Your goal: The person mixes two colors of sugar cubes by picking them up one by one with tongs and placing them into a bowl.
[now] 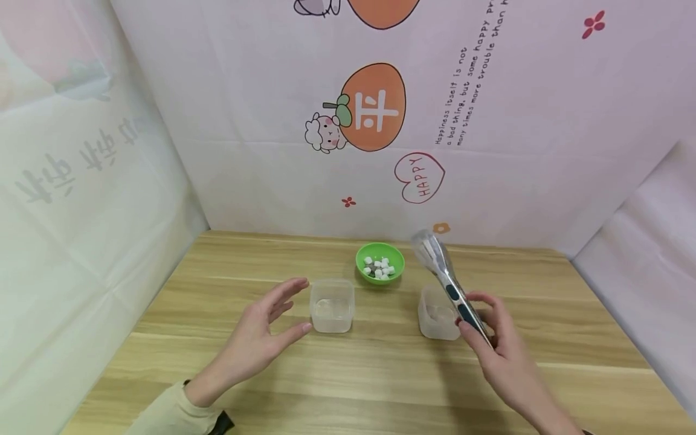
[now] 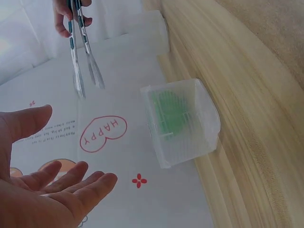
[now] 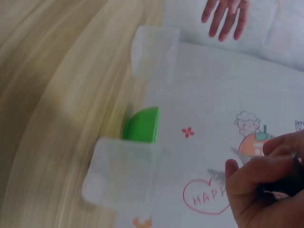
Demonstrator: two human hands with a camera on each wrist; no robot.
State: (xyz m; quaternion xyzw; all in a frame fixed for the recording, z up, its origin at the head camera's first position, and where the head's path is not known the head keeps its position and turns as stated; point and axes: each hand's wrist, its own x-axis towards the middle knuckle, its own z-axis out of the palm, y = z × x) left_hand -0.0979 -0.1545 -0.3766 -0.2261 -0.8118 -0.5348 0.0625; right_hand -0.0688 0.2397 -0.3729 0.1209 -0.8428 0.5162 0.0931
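Note:
My right hand (image 1: 502,344) grips metal tongs (image 1: 448,281) with dark handle pads, raised above the wooden table. In the left wrist view the two arms of the tongs (image 2: 85,61) stand apart, with nothing between their tips. My left hand (image 1: 261,332) hovers beside the left clear plastic container (image 1: 333,323), thumb and fingers spread, holding nothing. Another clear container (image 1: 435,329) sits just left of my right hand, partly behind the tongs. Between and behind the two containers is a green bowl (image 1: 399,272) holding several small white pieces and some greyish ones.
The wood-grain table (image 1: 380,380) ends at a white printed cloth (image 1: 261,121) hanging along its back. More cloth (image 1: 658,241) hangs at the right side, and another sheet (image 1: 81,241) closes off the left.

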